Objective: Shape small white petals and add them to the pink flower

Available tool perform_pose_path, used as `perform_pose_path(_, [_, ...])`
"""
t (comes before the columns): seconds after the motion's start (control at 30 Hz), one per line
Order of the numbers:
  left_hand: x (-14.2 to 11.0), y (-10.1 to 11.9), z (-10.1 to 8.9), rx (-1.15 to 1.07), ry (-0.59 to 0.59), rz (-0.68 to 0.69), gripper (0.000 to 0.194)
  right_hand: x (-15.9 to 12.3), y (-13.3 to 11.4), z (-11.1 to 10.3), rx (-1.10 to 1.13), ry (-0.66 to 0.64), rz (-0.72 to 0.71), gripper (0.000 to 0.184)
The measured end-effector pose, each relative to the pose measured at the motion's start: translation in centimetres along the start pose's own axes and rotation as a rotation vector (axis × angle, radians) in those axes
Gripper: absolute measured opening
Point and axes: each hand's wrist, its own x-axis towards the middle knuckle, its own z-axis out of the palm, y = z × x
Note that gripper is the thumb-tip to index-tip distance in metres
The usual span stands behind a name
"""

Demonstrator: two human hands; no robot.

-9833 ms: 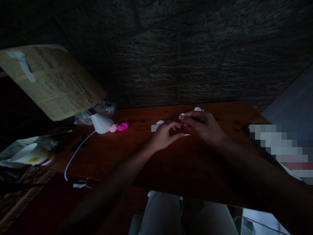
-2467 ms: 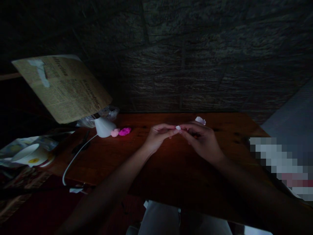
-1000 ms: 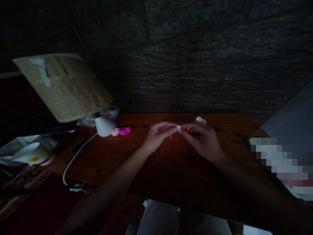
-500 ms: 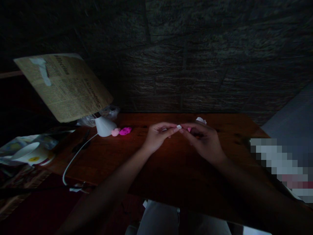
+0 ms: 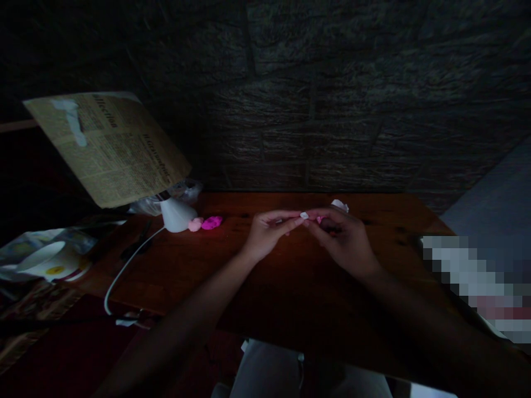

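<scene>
In the head view, here are both hands up over the table (image 5: 199, 260), to the right of the lamp (image 5: 176, 215), and between their fingertips sits the piece (image 5: 304, 215): small, white, its outline uneven, too small and dim to read any finer. The left hand (image 5: 265, 232) pinches it from one side, thumb and forefinger nearly together; the right hand (image 5: 348, 237) meets it from the other, fingertips closed on it too, with a bit of pink (image 5: 320, 219) showing by its curled fingers, whether held or lying behind I cannot tell. Just beyond the right hand, farther right of the lamp, a white scrap (image 5: 340, 205) pokes out, partly hidden. Down to the surface: dark reddish-brown wood, knotted, with a pale pink lump (image 5: 195, 224) right by the lamp's base and a bright magenta lump (image 5: 212, 223) next to it. Above the lamp's white base tilts a newsprint shade (image 5: 112, 149), clear plastic (image 5: 188, 190) bunches behind, and a white cord (image 5: 124, 273) curves down toward the table's near edge. Well left of the lamp, a white cup (image 5: 53, 262); behind everything, a rough, dark block wall (image 5: 265, 110), the whole room dim.
</scene>
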Motion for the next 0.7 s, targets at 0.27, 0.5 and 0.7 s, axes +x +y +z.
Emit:
perform_pose_path(0.27, [-0.16,-0.48,0.04,0.035,-0.019,-0.031,0.024,0.02,0.01,0.01,-0.140,0.050,-0.093,0.005])
perform_pose_path(0.5, [-0.19,-0.58,0.10,0.021,-0.020,-0.024,0.020,0.02,0.01,-0.05,-0.151,0.069,-0.111,0.006])
perform_pose_path(0.7, [-0.14,-0.50,0.12,0.005,-0.021,0.022,0.021,0.01,0.25,-0.06,-0.131,0.039,-0.066,0.008])
